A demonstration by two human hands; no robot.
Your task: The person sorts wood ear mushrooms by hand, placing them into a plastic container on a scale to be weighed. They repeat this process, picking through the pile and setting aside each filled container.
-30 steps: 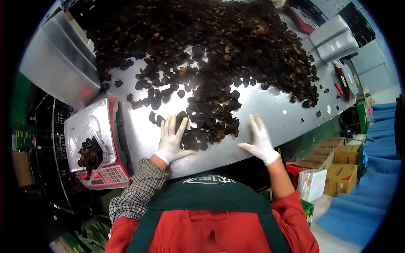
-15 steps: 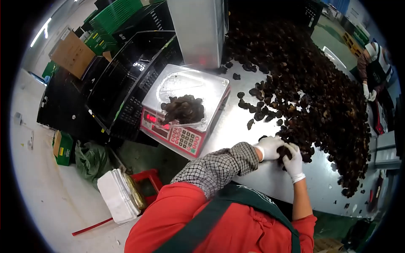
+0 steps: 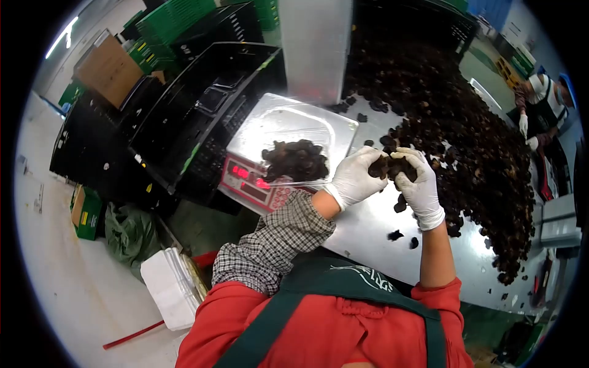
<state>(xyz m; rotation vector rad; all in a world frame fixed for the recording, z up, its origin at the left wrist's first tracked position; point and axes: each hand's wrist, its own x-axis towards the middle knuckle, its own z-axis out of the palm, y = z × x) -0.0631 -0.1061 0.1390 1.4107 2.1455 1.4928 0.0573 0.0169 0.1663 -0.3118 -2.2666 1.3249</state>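
Both my hands wear white gloves and are raised over the metal table, close together. My left hand (image 3: 357, 178) has its fingers closed on dark wood ear mushrooms (image 3: 378, 167). Facing it, my right hand (image 3: 419, 187) grips more dark wood ear mushrooms (image 3: 402, 167). Left of them stands a red and silver weighing scale (image 3: 257, 126) with lit red digits. A clear plastic tray holding a clump of wood ear mushrooms (image 3: 296, 161) rests on its platform. My left forearm covers part of the keypad. Beyond my right hand spreads a large heap of wood ear mushrooms (image 3: 472, 153).
Black crates (image 3: 202, 116) stand beyond the scale at the left. A tall metal column (image 3: 315, 52) rises behind it. A few loose pieces lie on the metal table (image 3: 368, 230) near me. At the far right another person (image 3: 543, 104) in gloves stands by the heap.
My hands have lifted from the near edge of the heap and moved up and left, toward the scale, with mushrooms in them. My view has shifted slightly.
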